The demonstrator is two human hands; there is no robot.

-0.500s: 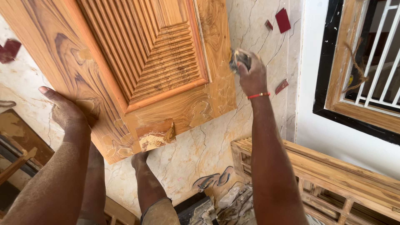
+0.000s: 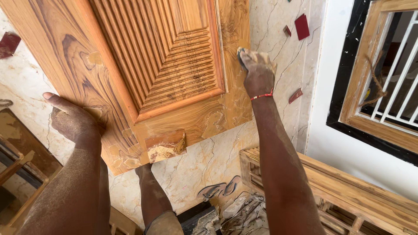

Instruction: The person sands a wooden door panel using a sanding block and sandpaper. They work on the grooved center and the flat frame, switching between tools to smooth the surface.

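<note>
A: A wooden door (image 2: pixel 143 74) is seen from above, laid flat, its ribbed centre panel framed by smooth grained rails.

B: And the left hand (image 2: pixel 72 119)?

A: It is pressed open and flat on the door's left rail, thumb stretched out, nothing gripped. The skin is coated in pale dust.

B: The right hand (image 2: pixel 257 72) is placed on the right rail, just beside the ribbed panel.

A: Yes, and it is closed around a small pad (image 2: pixel 241 55), of which only a grey edge is shown past the fingers. What kind of pad it is cannot be told. A red thread (image 2: pixel 262 96) is worn at that wrist.

B: A block (image 2: pixel 165 146) is noted at the door's near edge.

A: A short wooden block, touching the lower rail, its face smeared with pale filler. Lighter patches of the same colour are spotted along the rails near it.

B: Under the door?

A: A marbled floor (image 2: pixel 209 161) is seen, with a leg (image 2: pixel 152 196) planted on it below the block. A pair of sandals (image 2: pixel 220 189) is left near the leg. Further right, a slatted wooden frame (image 2: pixel 348 191) is laid, and a window (image 2: pixel 383 74) with white bars is set in the wall.
</note>
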